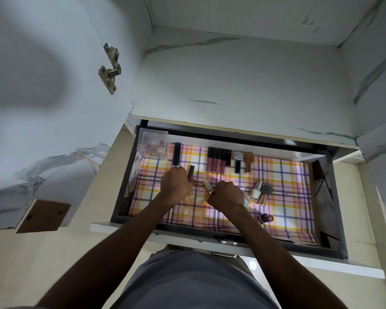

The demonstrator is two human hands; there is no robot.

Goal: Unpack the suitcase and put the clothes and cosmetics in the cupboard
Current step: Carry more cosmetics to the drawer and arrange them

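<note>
Arranging the cosmetics in the open drawer (334, 208) of the cupboard is the step in hand, as I judge it. The left hand (176, 182) is curled around a dark tube (191, 171), which stands up from its fist, above the checked liner (288, 197) in the left half of the drawer. The right hand (227, 195) is curled around a small pale bottle (207, 187), whose end points toward the left hand. The two hands are near each other but apart.

Along the back edge of the drawer a row of lip glosses (217, 160) already lies side by side, with a black tube (177, 153) further to the left and two more bottles (243, 160) just to the right of the row. A clear box (153, 142) stands in the back left corner. A group of nail polish bottles (261, 191) lies near the right hand, and one dark red bottle (264, 218) lies alone near the front edge.

To do this well, I think each piece should be laid down flat next to its own kind: the tube beside the black tube or the row at the back, the bottle with the other polishes. Round bottles may roll on the liner when the drawer closes, so it is better to set them touching each other.
</note>
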